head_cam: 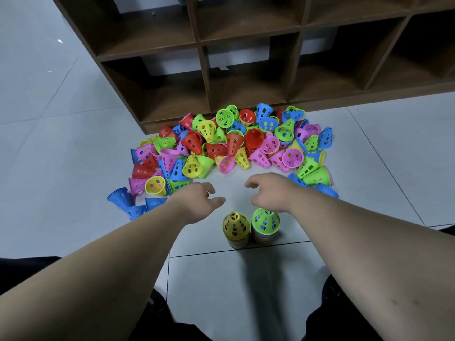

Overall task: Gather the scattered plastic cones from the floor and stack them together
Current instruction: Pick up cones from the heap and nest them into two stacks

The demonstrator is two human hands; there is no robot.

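at the bottom of the frame are the person's dark trousers point(157, 316). two bare arms go up from the lower corners toward the middle.

low in the middle, two stacks of cones stand side by side on the grey tiled floor point(61, 134). the yellow-topped stack point(235, 228) is on the left and the green-topped stack point(265, 223) is on the right. they stand up straight, just beside each other, with other colours showing at the rims below.

a bit higher, the left hand point(199, 200) is up and left of the yellow-topped stack. its fingers are loosely bent and it holds nothing. the right hand point(268, 190) is just above the green-topped stack in the frame. its fingers are loosely bent too, and it holds nothing. the hands are near each other, with bare floor between them.

past the hands, across the middle of the frame, lies the big pile of loose cones point(229, 143) in red, blue, green, yellow and pink. they have holes in their sides and lie tipped every way. a few blue cones point(120, 196) sit at the left edge of the pile, beside the left arm.

at the top is a brown wooden shelf point(202, 43) with square boxes. the pile goes right up to its foot.
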